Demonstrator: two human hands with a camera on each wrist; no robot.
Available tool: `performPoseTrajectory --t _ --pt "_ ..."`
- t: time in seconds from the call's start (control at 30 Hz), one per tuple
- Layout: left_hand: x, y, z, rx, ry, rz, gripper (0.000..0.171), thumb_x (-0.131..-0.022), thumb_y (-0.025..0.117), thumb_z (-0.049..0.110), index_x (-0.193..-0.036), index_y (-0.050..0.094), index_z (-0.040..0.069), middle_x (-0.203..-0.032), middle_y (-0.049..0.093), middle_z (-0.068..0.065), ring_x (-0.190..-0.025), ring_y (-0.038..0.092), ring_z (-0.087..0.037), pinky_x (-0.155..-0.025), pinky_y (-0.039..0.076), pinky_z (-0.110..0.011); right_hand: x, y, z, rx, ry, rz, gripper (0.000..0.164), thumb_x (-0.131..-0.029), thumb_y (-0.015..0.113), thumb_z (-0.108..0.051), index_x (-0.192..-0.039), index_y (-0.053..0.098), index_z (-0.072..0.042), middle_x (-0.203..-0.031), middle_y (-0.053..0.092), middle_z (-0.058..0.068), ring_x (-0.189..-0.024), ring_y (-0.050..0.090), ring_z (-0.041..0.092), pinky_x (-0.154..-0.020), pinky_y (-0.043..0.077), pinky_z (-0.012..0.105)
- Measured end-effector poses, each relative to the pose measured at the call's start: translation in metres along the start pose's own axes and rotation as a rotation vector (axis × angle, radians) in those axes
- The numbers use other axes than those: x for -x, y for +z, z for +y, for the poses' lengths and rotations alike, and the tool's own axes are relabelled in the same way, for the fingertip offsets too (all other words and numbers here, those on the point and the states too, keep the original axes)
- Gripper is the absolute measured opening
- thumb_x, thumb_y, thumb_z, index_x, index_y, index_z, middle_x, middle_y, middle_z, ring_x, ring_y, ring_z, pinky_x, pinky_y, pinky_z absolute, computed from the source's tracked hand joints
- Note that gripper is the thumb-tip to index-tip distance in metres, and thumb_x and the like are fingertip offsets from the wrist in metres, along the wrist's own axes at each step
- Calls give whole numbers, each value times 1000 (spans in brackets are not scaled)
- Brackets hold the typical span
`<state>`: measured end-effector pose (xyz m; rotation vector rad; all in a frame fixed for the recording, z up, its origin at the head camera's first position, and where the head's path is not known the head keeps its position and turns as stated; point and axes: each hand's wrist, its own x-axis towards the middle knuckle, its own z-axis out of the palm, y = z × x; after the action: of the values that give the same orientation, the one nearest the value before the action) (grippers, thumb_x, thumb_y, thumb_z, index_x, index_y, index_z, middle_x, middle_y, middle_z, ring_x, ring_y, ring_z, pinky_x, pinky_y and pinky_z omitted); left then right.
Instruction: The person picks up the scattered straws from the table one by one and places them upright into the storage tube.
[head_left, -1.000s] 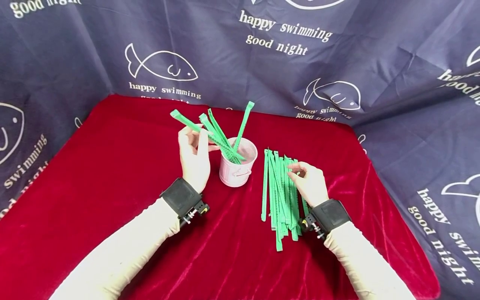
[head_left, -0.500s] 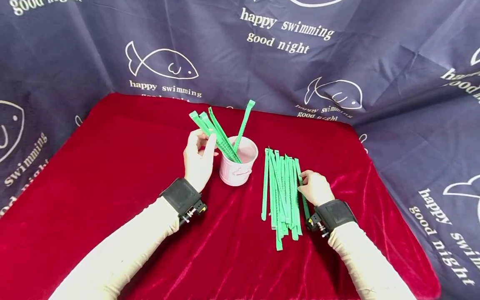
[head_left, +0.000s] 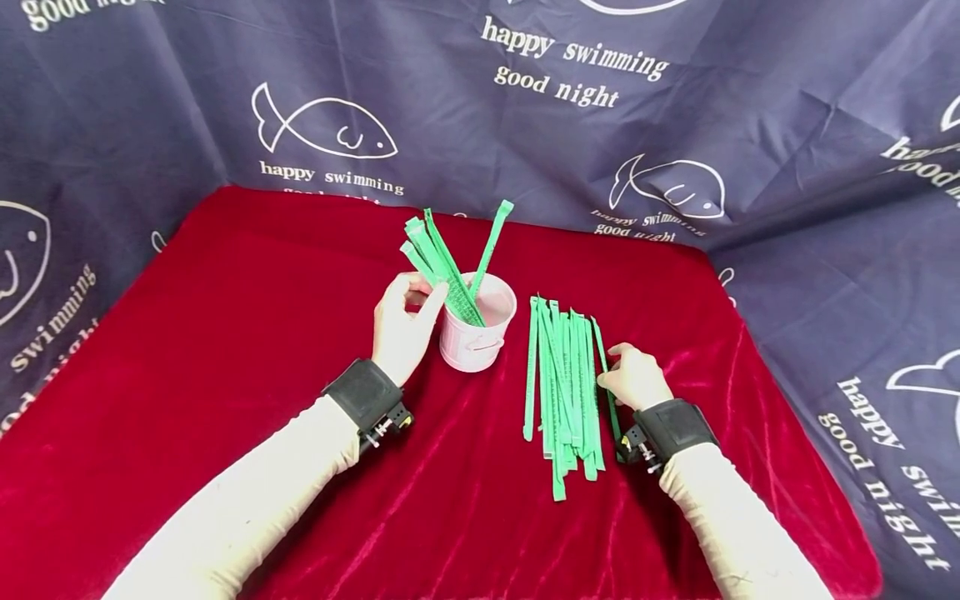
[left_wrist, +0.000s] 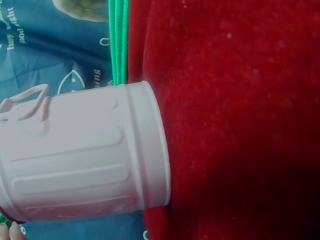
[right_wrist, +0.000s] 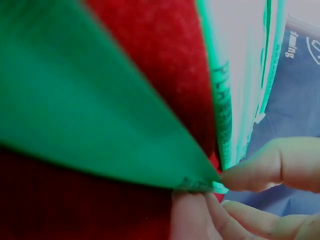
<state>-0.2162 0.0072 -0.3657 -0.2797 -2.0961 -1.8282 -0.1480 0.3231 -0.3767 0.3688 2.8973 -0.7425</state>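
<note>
A small pink bucket (head_left: 469, 348) stands upright near the middle in the head view, with several green wrapped straws (head_left: 442, 258) leaning out of it. At its left rim, my left hand (head_left: 405, 321) pinches a wrapped straw whose lower end is inside the bucket. In the left wrist view the bucket (left_wrist: 80, 155) covers most of that hand; only fingertips show at the lower left corner. Right of the bucket lies a pile of wrapped straws (head_left: 566, 383). My right hand (head_left: 636, 375) pinches a wrapped straw (right_wrist: 100, 110) at the pile's right edge, between thumb and fingers.
A red velvet cloth (head_left: 262, 333) covers the table. Behind and beside it hangs a dark blue curtain (head_left: 465, 125) printed with white fish and lettering. One straw (head_left: 493, 246) in the bucket leans to the right, apart from the others.
My left hand has moved right and down, bringing its straw in beside the others in the bucket. My right hand has shifted right and drawn a straw slightly off the pile's edge.
</note>
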Motion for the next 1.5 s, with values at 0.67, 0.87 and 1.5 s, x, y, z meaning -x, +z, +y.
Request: performPoseTrajectory --t 0.67,0.87,1.5 --pt "2 -6 0 17 -73 -76 29 -97 65 24 -83 64 -2 -77 63 -24 -56 60 -13 -56 58 -25 2 -2 -9 49 -27 11 40 -83 63 -16 -114 62 10 -98 70 26 -56 66 21 -58 56 35" --pt "9 1 7 57 -47 -153 27 -98 63 20 -84 71 -2 -78 70 -21 -64 64 -14 -60 58 -24 9 -5 -30 8 -124 214 35 -84 59 -12 -115 68 4 -96 72 20 -80 67 32 -67 54 41" --pt "27 13 26 151 -142 -453 30 -90 73 12 -118 71 3 -111 74 -14 -89 75 -21 -86 61 -40 48 10 -98 -464 -448 82 25 -88 74 -13 -111 74 -6 -95 76 11 -73 71 16 -65 56 22"
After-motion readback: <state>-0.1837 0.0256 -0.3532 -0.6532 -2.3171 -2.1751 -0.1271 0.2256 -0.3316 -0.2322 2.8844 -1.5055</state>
